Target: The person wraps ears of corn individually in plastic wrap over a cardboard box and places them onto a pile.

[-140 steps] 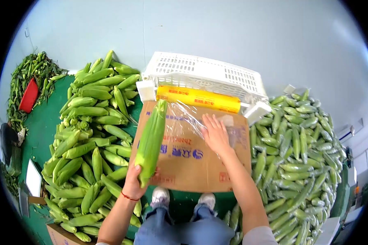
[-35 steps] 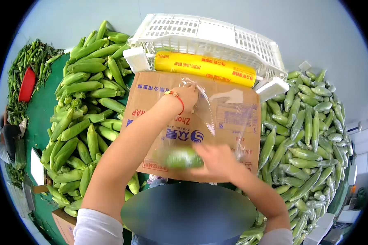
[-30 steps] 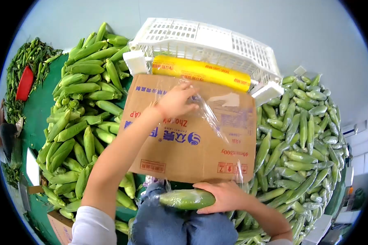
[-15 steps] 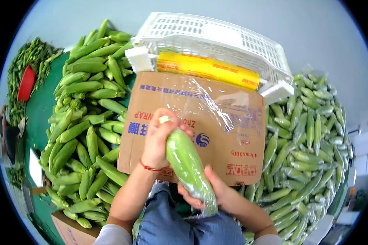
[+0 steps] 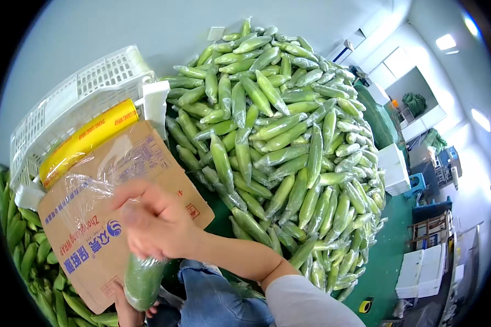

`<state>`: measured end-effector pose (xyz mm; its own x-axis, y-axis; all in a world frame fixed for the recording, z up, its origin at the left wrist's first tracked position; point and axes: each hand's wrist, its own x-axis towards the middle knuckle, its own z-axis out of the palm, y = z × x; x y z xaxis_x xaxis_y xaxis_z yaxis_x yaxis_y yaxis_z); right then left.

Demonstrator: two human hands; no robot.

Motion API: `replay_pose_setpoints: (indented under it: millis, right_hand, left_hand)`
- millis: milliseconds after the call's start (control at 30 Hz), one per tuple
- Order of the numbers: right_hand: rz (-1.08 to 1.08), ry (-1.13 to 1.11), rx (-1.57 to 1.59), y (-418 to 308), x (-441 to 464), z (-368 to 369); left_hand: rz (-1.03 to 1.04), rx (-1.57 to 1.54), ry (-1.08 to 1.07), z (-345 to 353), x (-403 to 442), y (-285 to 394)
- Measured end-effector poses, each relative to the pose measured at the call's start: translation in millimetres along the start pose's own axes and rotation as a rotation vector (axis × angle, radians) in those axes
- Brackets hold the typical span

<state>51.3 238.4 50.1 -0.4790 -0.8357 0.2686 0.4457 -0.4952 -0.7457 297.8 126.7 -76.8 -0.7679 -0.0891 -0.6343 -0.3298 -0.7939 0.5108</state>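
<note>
A green ear of corn (image 5: 143, 280) in clear plastic film stands tilted over my lap, in front of the cardboard sheet. Around its upper end my right hand (image 5: 157, 220) is closed, somewhat blurred, and it covers that end. My left hand (image 5: 128, 312) holds the lower end from the side, with much of it hidden behind the corn. Clear film (image 5: 90, 182) lies crinkled over the printed cardboard (image 5: 84, 275), just beyond my right hand. A yellow roll of wrap (image 5: 90, 140) rests along the far edge of the cardboard.
A white plastic crate (image 5: 82, 87) stands behind the roll. To the right rises a large heap of film-wrapped corn (image 5: 278, 147). Unwrapped corn (image 5: 33, 256) lies at the left. White boxes (image 5: 420, 272) and a yellow tape measure (image 5: 366, 305) are on the green floor.
My view has turned right. My right hand has gone from the corn's lower part to its upper end, and my left hand from the upper end to the lower.
</note>
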Motion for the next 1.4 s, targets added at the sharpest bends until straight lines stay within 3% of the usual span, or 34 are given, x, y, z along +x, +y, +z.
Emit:
replay_pose_setpoints:
  millis: [67, 167, 200, 233, 267, 300, 333, 367, 400, 433, 467, 500, 567, 600, 633, 667, 733, 800, 833, 867, 900, 933, 967, 1000, 1067, 1100, 1133, 1167, 1200, 1233, 1333, 1400]
  right_hand:
    - [-0.055, 0.173, 0.129, -0.8, -7.6, -24.9]
    - [-0.342, 0.447, 0.22, -14.7, -14.5, -45.8]
    - [-0.49, 0.561, 0.159, -8.9, -20.8, -38.6]
    - [-0.403, 0.571, 0.136, 10.7, -37.9, -32.4]
    - [-0.317, 0.583, 0.105, 30.7, -60.6, -28.8]
    - [-0.214, 0.659, -0.106, 38.7, -85.1, -45.4]
    - [-0.116, 0.725, -0.091, 33.8, -110.4, -73.1]
    - [-0.019, 0.788, -0.07, 29.1, -136.0, -100.5]
    - [0.056, 0.835, 0.186, 10.7, -157.3, -128.4]
    - [-0.102, 0.921, 0.178, -16.3, -179.6, -152.8]
    - [-0.125, 1.304, 0.066, -53.4, -192.0, -176.1]
    - [-0.168, 1.296, -0.116, -98.8, -211.7, -222.9]
    - [-0.251, 1.292, -0.69, -209.1, -242.7, -335.7]
    - [-0.129, 1.372, -1.465, -258.4, -263.5, -389.8]
    - [0.098, 1.588, -2.204, -292.8, -279.4, -422.7]
    - [0.07, 1.722, -2.36, -311.1, -276.6, -441.4]
    - [-0.549, 1.142, -1.095, -286.8, -193.2, -437.8]
    - [-0.242, 0.886, -0.707, -154.5, -76.4, -270.6]
    - [0.191, 0.652, -1.136, -100.8, -47.1, -225.4]
    - [0.311, 0.359, -1.237, -52.7, -28.1, -183.8]
    - [0.387, 0.054, -1.299, -4.7, -9.1, -142.2]
    - [0.195, -0.395, -1.81, 27.1, 2.9, -139.9]
    - [-0.021, -0.343, -1.805, 65.3, 17.3, -139.1]
    - [-0.037, -0.313, -1.719, 83.1, 23.3, -148.0]
    - [-0.077, -0.274, -1.524, 110.6, 45.5, -162.2]
    - [0.141, -0.079, -1.497, 96.7, 40.1, -129.0]
    - [0.166, -0.006, -1.53, 91.9, 30.1, -139.6]
    - [0.23, 0.184, -1.211, 84.7, 17.0, -155.5]
    - [0.059, 0.247, -1.17, 75.5, -0.7, -164.1]
    - [0.006, 0.166, -1.297, 58.7, -16.1, -161.6]
    - [0.283, -0.038, -1.282, 41.2, -77.7, -158.7]
    - [0.349, -0.102, -1.26, 45.8, -103.2, -169.3]
  left_hand:
    - [0.535, 0.448, 0.088, 51.0, -10.5, 3.3]
    - [1.119, 1.204, 0.057, 96.2, 20.3, 29.6]
    - [1.098, 1.379, 0.012, 115.9, 30.7, 42.4]
    - [1.085, 1.547, -0.041, 135.6, 41.0, 55.4]
    - [0.894, 1.599, -0.101, 163.5, 46.2, 62.0]
    - [0.93, 1.708, -0.208, 180.6, 56.2, 62.7]
    - [0.961, 1.804, -0.311, 193.5, 70.2, 57.2]
    - [0.988, 1.895, -0.407, 198.3, 78.4, 51.2]
    - [1.039, 1.867, -0.402, 194.4, 80.5, 48.2]
    - [1.083, 1.848, -0.383, 182.7, 79.0, 45.3]
    - [1.106, 1.839, -0.337, 164.2, 74.0, 42.9]
    - [1.185, 1.753, -0.238, 138.1, 72.5, 39.7]
    - [1.104, 1.815, -0.018, 91.5, 56.1, 39.2]
    - [1.101, 1.854, 0.107, 69.0, 50.2, 38.3]
    - [1.069, 1.878, 0.253, 50.1, 42.5, 37.8]
    - [1.064, 1.893, 0.401, 33.9, 40.2, 40.5]
    - [1.037, 1.832, 0.665, 6.9, 41.5, 48.6]
    - [0.964, 1.711, 0.849, -16.3, 40.8, 56.5]
    - [0.974, 1.663, 0.894, -23.2, 43.6, 63.3]
    - [0.991, 1.655, 0.914, -29.1, 49.6, 70.8]
    - [1.007, 1.65, 0.934, -35.8, 56.7, 82.0]
    - [1.016, 1.647, 0.955, -42.6, 62.5, 94.8]
    - [1.088, 1.675, 0.923, -46.3, 69.7, 107.7]
    - [1.158, 1.702, 0.889, -49.9, 79.3, 121.1]
    - [1.313, 1.855, 0.59, -76.2, 97.3, 147.3]
    - [1.263, 1.845, 0.588, -76.5, 89.8, 146.6]
    - [1.206, 1.827, 0.587, -77.1, 76.1, 141.6]
    - [1.237, 1.831, 0.606, -78.2, 54.7, 136.2]
    - [1.28, 1.832, 0.611, -77.3, 33.3, 128.6]
    - [1.277, 1.847, 0.597, -77.7, 10.4, 115.1]
    - [1.181, 1.823, 0.512, -79.6, -35.3, 37.8]
    - [1.057, 1.544, 0.471, -87.3, -43.6, -31.4]
